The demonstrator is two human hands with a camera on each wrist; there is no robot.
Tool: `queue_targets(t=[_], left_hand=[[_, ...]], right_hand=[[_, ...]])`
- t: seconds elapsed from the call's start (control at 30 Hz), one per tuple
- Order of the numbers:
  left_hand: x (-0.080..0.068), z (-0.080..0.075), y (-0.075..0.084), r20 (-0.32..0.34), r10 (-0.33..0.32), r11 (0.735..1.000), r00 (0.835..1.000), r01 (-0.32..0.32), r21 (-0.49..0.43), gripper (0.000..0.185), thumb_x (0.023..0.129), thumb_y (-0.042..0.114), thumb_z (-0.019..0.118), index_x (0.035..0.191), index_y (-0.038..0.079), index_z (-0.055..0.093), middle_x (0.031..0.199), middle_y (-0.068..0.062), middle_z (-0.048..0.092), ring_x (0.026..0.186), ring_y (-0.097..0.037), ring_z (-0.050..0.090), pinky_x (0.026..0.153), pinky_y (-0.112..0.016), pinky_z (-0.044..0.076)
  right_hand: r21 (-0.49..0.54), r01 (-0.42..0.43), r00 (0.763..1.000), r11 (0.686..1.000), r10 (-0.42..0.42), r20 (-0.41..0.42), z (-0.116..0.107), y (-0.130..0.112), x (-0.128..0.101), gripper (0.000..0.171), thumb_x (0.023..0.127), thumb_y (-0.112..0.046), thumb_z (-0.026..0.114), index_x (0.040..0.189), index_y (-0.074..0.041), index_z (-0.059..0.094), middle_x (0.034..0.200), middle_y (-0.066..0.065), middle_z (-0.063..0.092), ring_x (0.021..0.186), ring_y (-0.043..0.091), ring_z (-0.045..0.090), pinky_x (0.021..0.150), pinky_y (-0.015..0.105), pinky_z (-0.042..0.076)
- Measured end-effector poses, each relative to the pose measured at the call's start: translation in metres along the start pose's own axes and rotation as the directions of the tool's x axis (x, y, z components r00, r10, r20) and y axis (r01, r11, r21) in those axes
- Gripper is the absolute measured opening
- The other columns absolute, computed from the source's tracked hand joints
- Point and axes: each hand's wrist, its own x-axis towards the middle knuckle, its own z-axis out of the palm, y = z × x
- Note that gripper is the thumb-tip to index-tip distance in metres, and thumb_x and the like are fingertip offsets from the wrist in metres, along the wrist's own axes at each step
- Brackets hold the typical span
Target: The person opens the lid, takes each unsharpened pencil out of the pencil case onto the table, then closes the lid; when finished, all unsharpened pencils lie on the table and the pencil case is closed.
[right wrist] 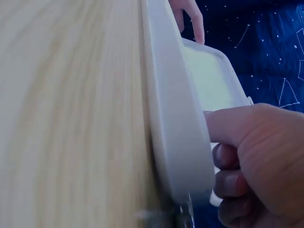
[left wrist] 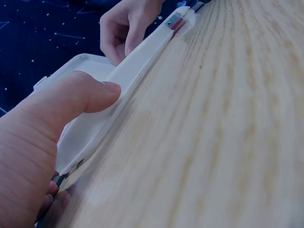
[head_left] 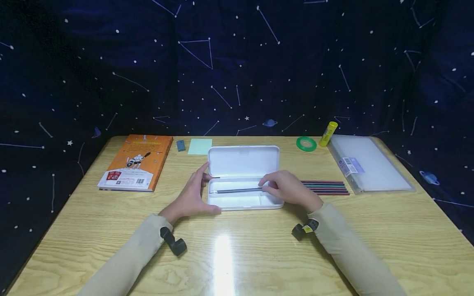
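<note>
Wooden table (head_left: 237, 255) fills the near field, bare grain with a glare spot, both sleeved forearms coming in from the bottom edge. Next out, the two hands flank a white pencil case (head_left: 242, 179) lying open at table centre, long axis running left-right across the person, lid folded back away from them. Left hand (head_left: 192, 197) sits at the case's left short end, thumb on the near rim and fingers reaching round the far side, so it braces the tray rather than lifting it; the left wrist view shows the thumb (left wrist: 92, 92) pressed flat on the white edge. Right hand (head_left: 286, 187) is over the right end of the tray, fingers curled and pinching one end of a dark pencil (head_left: 237, 190) that lies along the tray's length, parallel to the case axis, its free end pointing toward the left hand. Right hand is the one on the pencil; left only touches the case. Right wrist view confirms curled fingers (right wrist: 228, 178) at the case rim, though the pencil tip there is blurred. Just beyond the right hand, a row of coloured pencils (head_left: 326, 187) lies on the table, also left-right, near the case's right end. Farther back: clear folder (head_left: 370, 164), glue stick (head_left: 328, 133), green tape roll (head_left: 306, 143), sticky notes (head_left: 200, 146), orange book (head_left: 135, 162).
</note>
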Motion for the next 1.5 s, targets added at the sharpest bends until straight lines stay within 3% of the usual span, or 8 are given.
queue_targets(t=[0.27,0.53,0.73,1.0,1.3,1.5], left_hand=[[-0.001,0.000,0.000,-0.009,0.012,1.000,1.000,-0.012,0.002,0.135,0.047,0.036,0.094,0.154,0.016,0.013,0.126,-0.005,0.050,0.105,-0.021,0.044,0.093,-0.039,0.041],[-0.001,-0.001,0.002,-0.022,0.030,0.999,0.999,-0.030,0.015,0.134,0.048,0.037,0.093,0.153,0.012,0.013,0.125,-0.006,0.051,0.102,-0.021,0.044,0.090,-0.038,0.040],[-0.002,0.000,0.001,-0.027,0.039,0.999,0.999,-0.039,0.017,0.135,0.047,0.037,0.093,0.153,0.011,0.013,0.124,-0.007,0.051,0.102,-0.021,0.044,0.088,-0.036,0.041],[-0.002,0.000,0.001,-0.026,0.028,0.999,0.999,-0.027,0.027,0.135,0.048,0.037,0.092,0.153,0.013,0.012,0.124,-0.005,0.050,0.102,-0.020,0.043,0.087,-0.036,0.041],[-0.003,-0.001,0.002,-0.017,0.020,0.999,1.000,-0.019,0.027,0.133,0.049,0.037,0.092,0.153,0.012,0.013,0.125,-0.006,0.051,0.103,-0.021,0.044,0.090,-0.038,0.041],[-0.002,-0.001,0.001,-0.014,0.034,0.999,0.999,-0.034,0.020,0.133,0.050,0.038,0.092,0.153,0.012,0.012,0.124,-0.005,0.050,0.102,-0.021,0.042,0.089,-0.037,0.040]], right_hand=[[-0.026,0.078,0.997,0.997,-0.078,0.013,0.006,-0.001,0.019,0.010,0.082,-0.021,0.076,0.089,-0.013,0.077,0.059,-0.009,0.057,0.055,0.005,0.043,0.055,0.022,0.037],[-0.095,0.052,0.999,0.994,-0.050,0.022,0.008,-0.007,0.026,0.008,0.082,-0.020,0.075,0.086,-0.014,0.077,0.067,-0.007,0.065,0.061,0.006,0.048,0.060,0.024,0.042],[-0.035,0.012,0.999,0.999,-0.013,-0.043,0.008,-0.006,0.020,0.008,0.086,-0.020,0.072,0.090,-0.013,0.074,0.059,-0.007,0.053,0.056,0.008,0.042,0.056,0.025,0.036],[-0.046,-0.058,0.984,0.997,0.049,-0.171,-0.008,0.017,-0.015,0.010,0.088,-0.017,0.070,0.096,-0.013,0.072,0.060,-0.007,0.048,0.056,0.009,0.042,0.054,0.023,0.035],[-0.049,-0.071,0.950,0.996,0.053,-0.308,-0.027,0.066,-0.080,0.007,0.084,-0.006,0.072,0.089,-0.011,0.069,0.056,-0.011,0.040,0.050,0.000,0.033,0.047,0.022,0.031],[-0.054,-0.078,0.942,0.995,0.056,-0.332,-0.037,0.084,-0.114,0.013,0.082,-0.001,0.072,0.087,-0.012,0.068,0.057,-0.012,0.036,0.051,-0.002,0.031,0.046,0.021,0.029]])
